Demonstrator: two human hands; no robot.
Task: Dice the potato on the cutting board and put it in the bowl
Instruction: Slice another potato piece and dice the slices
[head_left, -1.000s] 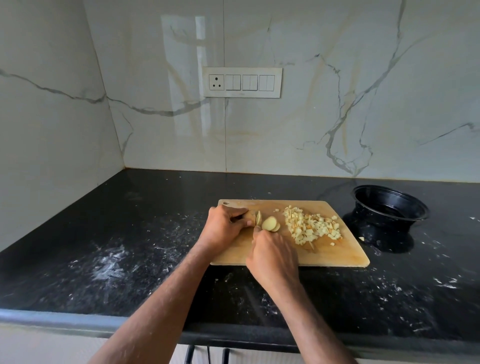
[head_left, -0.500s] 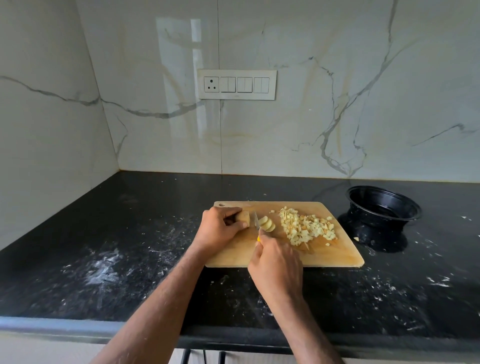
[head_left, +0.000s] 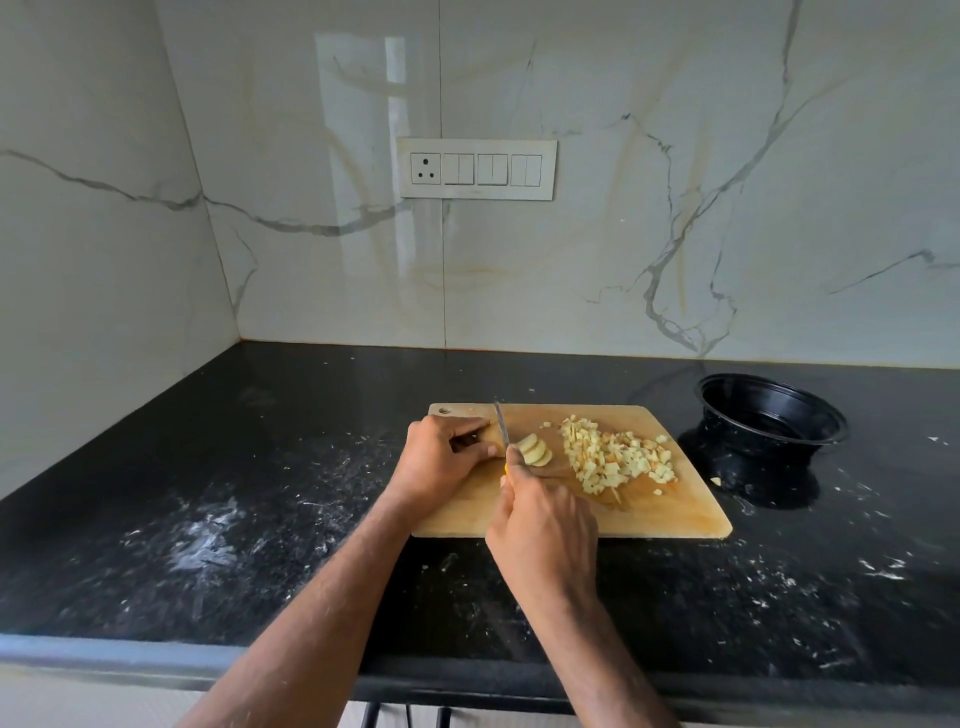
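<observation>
Potato stub (head_left: 493, 446) sits on cutting board (head_left: 670, 512), gripped by curled left hand (head_left: 441, 462). Right hand (head_left: 543, 525) wraps the knife (head_left: 502, 423) handle, blade upright against the stub. Fresh slices (head_left: 535, 450) lie just beside; diced pile (head_left: 615, 460) further right. Black bowl (head_left: 769, 413) looks unfilled. Judgement: most dicing done; slices, stub and transfer remain.

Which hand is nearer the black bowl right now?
Right. The right hand grips the knife at the cutting board's near edge, with the dice pile between it and the black bowl. The left hand holds the potato piece farther left.
</observation>
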